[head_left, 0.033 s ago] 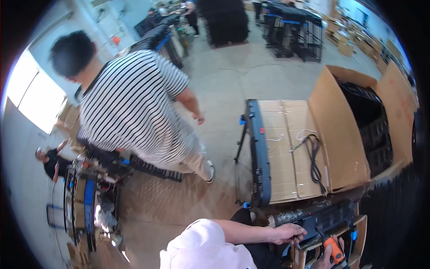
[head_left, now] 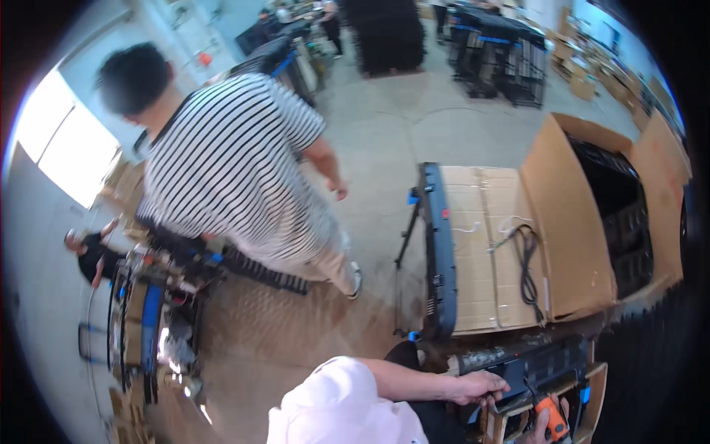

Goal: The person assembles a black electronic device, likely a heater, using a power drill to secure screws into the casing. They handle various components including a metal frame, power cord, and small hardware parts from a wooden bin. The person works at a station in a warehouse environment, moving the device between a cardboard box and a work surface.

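My left hand (head_left: 482,388) reaches over a black plastic housing (head_left: 543,365), its fingers bent together at the near edge. Whatever those fingers may pinch is too small to make out. In my right hand (head_left: 541,428) is an orange power screwdriver (head_left: 551,416), gripped round its body. The dark front end of the tool points up and left, toward the housing. I cannot tell whether its tip touches the housing. The housing lies over an open-topped box with cardboard-coloured edges (head_left: 596,396), close to my body.
Beyond my hands, a flattened cardboard sheet (head_left: 506,288) carries a coiled black cable (head_left: 526,270) beside a black frame (head_left: 438,251). An open carton (head_left: 573,222) holds black moulded parts (head_left: 625,222). At left, a person in a striped shirt (head_left: 237,163) stands near a cluttered rack (head_left: 151,318).
My view has shifted slightly, so the surroundings sit a little farther right. Both hands keep nearly the same place at the housing, and the power screwdriver stays in my right hand.
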`<action>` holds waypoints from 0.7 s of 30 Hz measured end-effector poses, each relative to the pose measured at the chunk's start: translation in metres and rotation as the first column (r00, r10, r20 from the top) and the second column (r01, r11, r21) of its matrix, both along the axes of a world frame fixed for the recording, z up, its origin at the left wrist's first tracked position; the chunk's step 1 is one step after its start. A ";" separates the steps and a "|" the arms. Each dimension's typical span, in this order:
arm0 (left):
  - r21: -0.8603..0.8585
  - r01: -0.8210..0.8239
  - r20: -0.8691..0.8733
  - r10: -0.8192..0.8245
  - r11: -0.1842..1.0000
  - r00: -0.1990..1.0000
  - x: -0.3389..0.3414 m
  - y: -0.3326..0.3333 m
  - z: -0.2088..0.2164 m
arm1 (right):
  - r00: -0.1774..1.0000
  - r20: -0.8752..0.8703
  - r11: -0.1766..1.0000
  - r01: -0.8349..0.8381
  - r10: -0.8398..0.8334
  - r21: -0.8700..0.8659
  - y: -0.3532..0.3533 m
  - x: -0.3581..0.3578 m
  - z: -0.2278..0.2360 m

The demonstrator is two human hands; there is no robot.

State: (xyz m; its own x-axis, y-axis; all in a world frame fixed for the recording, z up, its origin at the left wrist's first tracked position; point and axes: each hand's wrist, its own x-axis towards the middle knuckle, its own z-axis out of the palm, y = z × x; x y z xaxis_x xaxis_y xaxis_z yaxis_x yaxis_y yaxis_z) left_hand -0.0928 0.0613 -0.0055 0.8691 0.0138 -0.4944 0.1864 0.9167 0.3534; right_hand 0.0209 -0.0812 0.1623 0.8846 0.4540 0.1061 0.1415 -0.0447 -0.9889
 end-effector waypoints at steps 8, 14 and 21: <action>0.285 -0.075 -0.053 0.094 0.955 0.994 -0.020 -0.038 0.005 | 1.000 -0.013 1.000 0.010 -0.009 0.017 -0.049 -0.030 0.003; 0.099 -0.264 -0.008 0.266 0.959 0.964 -0.044 -0.074 -0.003 | 0.984 0.096 0.979 -0.159 0.147 0.125 -0.088 -0.035 -0.011; 0.059 -0.257 -0.004 0.258 0.964 0.966 -0.083 -0.115 -0.001 | 0.671 0.703 0.969 -0.221 0.235 -0.113 -0.137 -0.042 -0.032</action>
State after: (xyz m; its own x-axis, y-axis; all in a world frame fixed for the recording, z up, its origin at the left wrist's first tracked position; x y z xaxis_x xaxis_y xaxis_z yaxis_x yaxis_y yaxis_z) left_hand -0.1759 -0.0538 -0.0070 0.8268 0.2652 -0.4961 -0.0492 0.9126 0.4058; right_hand -0.0208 -0.2183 0.1303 0.4188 0.6392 0.6450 0.8045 0.0682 -0.5900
